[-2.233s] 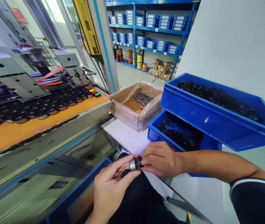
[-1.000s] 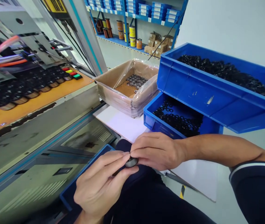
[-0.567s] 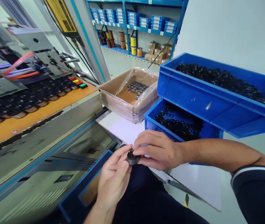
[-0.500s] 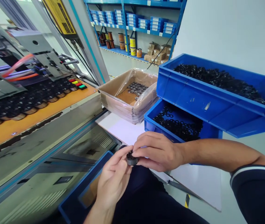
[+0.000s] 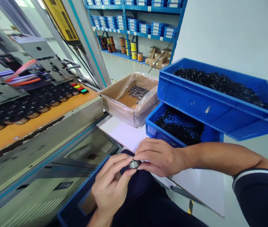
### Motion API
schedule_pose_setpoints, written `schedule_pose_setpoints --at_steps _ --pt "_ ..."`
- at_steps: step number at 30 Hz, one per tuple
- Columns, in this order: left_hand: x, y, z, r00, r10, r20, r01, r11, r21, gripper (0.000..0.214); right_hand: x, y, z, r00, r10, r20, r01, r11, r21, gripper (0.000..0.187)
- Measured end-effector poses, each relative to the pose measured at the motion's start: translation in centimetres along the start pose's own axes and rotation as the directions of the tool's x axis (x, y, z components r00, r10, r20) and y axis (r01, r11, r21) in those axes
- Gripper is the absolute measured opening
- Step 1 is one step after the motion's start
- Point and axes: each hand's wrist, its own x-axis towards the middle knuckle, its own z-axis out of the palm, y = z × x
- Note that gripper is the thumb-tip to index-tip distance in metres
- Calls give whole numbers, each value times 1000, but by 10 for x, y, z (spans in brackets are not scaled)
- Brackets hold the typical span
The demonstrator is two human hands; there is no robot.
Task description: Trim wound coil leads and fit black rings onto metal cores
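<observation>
Above my lap, a small round metal core (image 5: 134,164) with a grey side wall sits between my two hands. My left hand (image 5: 111,184) pinches it from the left, thumb below and fingers at its upper edge. From the other side my right hand (image 5: 158,157) grips it too, with fingertips on its top edge and thumb near its lower right. Fingers cover part of the core. Beyond my right hand, a lower blue bin (image 5: 152,127) holds black plastic rings (image 5: 185,130).
A larger blue bin (image 5: 209,107) full of black parts sits above the lower one. A plastic-lined carton (image 5: 124,110) holds small metal cores (image 5: 138,91). At left stands a machine (image 5: 39,50) with rows of black-topped parts (image 5: 30,108). Shelving (image 5: 124,31) is behind.
My left hand has turned, its fingers now reaching over the core. The core has tilted, showing more of its grey side and less of its dark top.
</observation>
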Motion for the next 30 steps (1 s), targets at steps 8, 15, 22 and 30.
schedule_pose_setpoints --at_steps 8,15,22,30 --pt "53 -21 -115 955 -49 -293 248 676 694 16 -1 1 -6 973 199 114 -186 975 -121 24" --pt "116 -23 -228 873 -344 -345 468 397 789 12 -1 3 -4 975 164 148 -142 979 -146 18" --pt "136 -46 -244 829 -465 -311 476 295 829 8 -16 49 -30 962 196 189 -124 933 -339 15" --pt "143 -45 -220 863 -330 -383 440 114 891 21 -55 106 -57 352 818 455 -537 574 -618 21"
